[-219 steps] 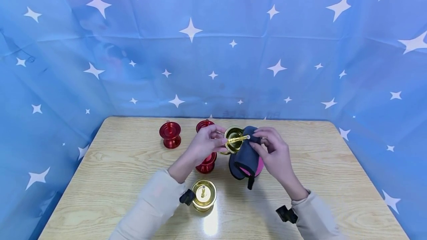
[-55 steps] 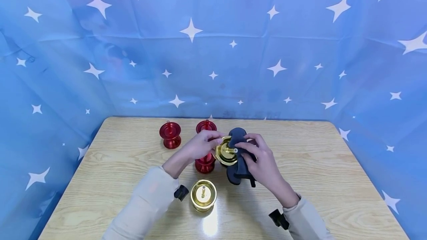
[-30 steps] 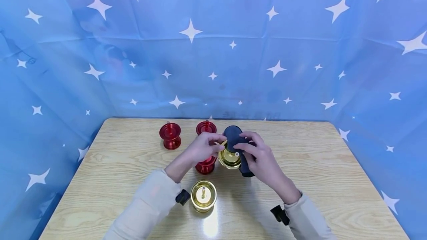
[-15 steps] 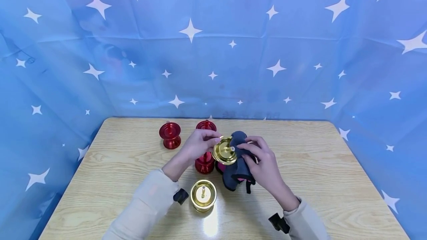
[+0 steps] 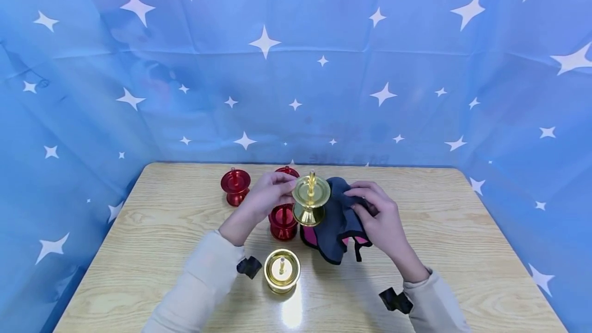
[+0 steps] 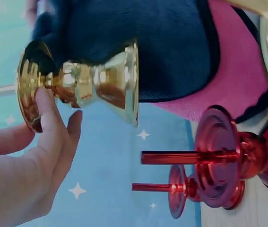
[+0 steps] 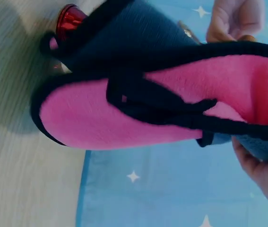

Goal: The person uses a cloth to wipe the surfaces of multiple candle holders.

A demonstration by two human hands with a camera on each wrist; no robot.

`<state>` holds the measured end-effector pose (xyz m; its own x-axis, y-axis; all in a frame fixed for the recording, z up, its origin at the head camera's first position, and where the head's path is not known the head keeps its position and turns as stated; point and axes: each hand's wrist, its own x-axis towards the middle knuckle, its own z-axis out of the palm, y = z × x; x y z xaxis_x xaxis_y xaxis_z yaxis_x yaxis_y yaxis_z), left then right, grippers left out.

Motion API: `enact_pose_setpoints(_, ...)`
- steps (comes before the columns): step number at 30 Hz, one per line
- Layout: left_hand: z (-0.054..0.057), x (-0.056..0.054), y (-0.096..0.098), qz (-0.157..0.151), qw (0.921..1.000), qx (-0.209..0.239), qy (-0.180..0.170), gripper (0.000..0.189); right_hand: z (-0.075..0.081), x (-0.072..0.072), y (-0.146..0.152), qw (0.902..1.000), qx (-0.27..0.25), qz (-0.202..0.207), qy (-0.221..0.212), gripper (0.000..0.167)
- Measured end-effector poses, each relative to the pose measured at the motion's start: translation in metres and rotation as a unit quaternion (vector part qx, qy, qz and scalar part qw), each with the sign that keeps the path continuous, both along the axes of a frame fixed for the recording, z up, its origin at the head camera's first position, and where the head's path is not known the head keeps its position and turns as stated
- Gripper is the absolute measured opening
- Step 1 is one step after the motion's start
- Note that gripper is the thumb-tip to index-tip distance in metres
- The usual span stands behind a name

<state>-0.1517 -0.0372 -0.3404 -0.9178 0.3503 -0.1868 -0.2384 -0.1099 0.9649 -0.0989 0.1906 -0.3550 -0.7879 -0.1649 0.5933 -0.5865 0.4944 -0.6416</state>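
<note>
My left hand (image 5: 259, 199) pinches the dish rim of a shiny gold candle holder (image 5: 311, 197), a wide dish with a central spike on a flared foot. It is upright, held above the table. In the left wrist view, thumb and fingers of the left hand (image 6: 30, 161) lie at the dish edge. Just right of it, my right hand (image 5: 379, 215) grips a dark blue cloth (image 5: 335, 230) with pink backing, black edging and a small loop. In the right wrist view, the cloth (image 7: 86, 113) hangs spread, its pink side showing; fingers of the right hand (image 7: 266, 175) hold one end.
A second gold candle holder (image 5: 282, 271) stands near the front. Behind the left hand are red candle holders: one at the left (image 5: 236, 184), one in the middle (image 5: 283, 220), one partly hidden at the back (image 5: 288, 170). A starred blue curtain (image 5: 296, 66) surrounds the wooden table (image 5: 416, 230).
Earlier the cloth covered part of the tilted candle holder's dish. Now the holder is turned upright and the right hand has moved right with the cloth, which hangs more open.
</note>
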Motion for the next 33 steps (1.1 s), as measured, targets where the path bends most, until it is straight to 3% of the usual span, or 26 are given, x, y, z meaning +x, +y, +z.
enact_pose_setpoints(4, 0.004, -0.003, -0.002, 0.019, 0.9984, 0.047, -0.026, 0.021, -0.006, 0.003, -0.001, 0.9995, -0.031, -0.002, -0.011, 0.036)
enact_pose_setpoints(7, 0.006, -0.002, 0.002, 0.025, 0.9977, 0.052, -0.035, 0.020, -0.012, 0.003, -0.007, 0.9984, -0.053, 0.016, -0.012, 0.033)
enact_pose_setpoints(12, 0.004, 0.001, 0.007, -0.009, 0.9985, 0.043, -0.031, 0.022, -0.017, 0.002, -0.014, 0.9972, -0.072, 0.021, -0.004, 0.031)
enact_pose_setpoints(15, 0.002, 0.003, 0.005, -0.042, 0.9989, 0.019, -0.008, 0.029, -0.016, 0.001, -0.015, 0.9948, -0.099, 0.022, -0.003, 0.028)
enact_pose_setpoints(17, 0.000, 0.004, 0.001, -0.072, 0.9970, -0.007, 0.027, 0.036, -0.014, 0.001, -0.014, 0.9924, -0.120, 0.028, -0.006, 0.025)
enact_pose_setpoints(22, -0.007, 0.004, 0.001, -0.125, 0.9861, -0.045, 0.099, 0.055, -0.010, -0.002, -0.012, 0.9869, -0.155, 0.038, -0.028, 0.018)
enact_pose_setpoints(27, -0.009, 0.003, 0.004, -0.109, 0.9852, -0.054, 0.121, 0.051, -0.006, -0.004, -0.012, 0.9832, -0.169, 0.038, -0.057, 0.018)
enact_pose_setpoints(33, -0.008, 0.004, 0.009, -0.046, 0.9849, -0.095, 0.137, 0.028, -0.001, -0.004, -0.012, 0.9798, -0.174, 0.030, -0.095, 0.018)
